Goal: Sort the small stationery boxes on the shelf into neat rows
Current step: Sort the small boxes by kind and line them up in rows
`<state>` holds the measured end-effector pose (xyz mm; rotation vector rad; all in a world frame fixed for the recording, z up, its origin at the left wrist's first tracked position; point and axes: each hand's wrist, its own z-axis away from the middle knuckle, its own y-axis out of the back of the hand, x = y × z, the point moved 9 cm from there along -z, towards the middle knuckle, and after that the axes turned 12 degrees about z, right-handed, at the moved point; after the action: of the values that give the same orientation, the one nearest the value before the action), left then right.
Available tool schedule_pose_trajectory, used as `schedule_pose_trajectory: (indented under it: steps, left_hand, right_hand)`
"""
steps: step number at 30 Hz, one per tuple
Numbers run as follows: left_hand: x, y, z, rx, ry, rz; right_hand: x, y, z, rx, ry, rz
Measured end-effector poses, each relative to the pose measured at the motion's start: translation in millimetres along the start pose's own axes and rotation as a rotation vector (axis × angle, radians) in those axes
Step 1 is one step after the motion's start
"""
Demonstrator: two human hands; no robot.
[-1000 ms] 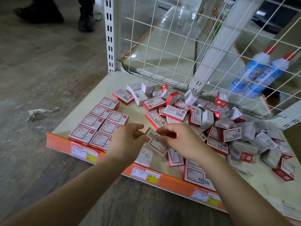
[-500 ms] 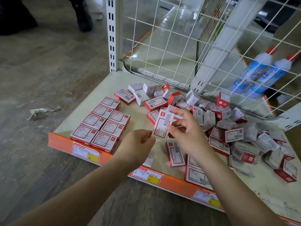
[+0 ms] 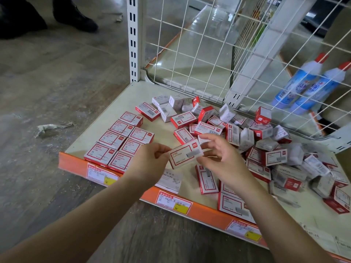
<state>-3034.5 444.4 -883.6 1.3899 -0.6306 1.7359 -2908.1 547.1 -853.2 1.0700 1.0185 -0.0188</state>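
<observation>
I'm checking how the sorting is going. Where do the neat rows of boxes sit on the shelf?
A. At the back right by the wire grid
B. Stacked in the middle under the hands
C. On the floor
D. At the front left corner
D: the neat rows of boxes lie flat at the front left corner of the shelf, while the loose pile sprawls to the right.

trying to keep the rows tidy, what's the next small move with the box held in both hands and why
Probably carry the held box left and lay it flat beside the neat rows. Both the left hand and right hand pinch it above the shelf, while the loose pile stays unsorted.
</observation>
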Motion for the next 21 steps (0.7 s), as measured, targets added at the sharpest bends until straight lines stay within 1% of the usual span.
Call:
schedule_pose_trajectory:
  steps: [4,8,10,14,21]
  left_hand:
    - [-1,3,-2,0.020,-0.008,0.003]
    - [-6,10,-2,0.079,0.023,0.149]
    - [-7,10,0,0.076,0.020,0.207]
    - [-9,5,4,0.044,0.000,0.174]
    - [-1,9,7,0.089,-0.079,0.154]
  right_hand:
    - [0,-4,0,-0.049,0.045,0.053]
    - [7,-7,2,-0.009,0.022,0.055]
    - [9,-8,3,0.020,0.007,0.046]
    - [8,-4,5,0.073,-0.011,0.057]
    - [3,-6,10,0.095,0.012,0.130]
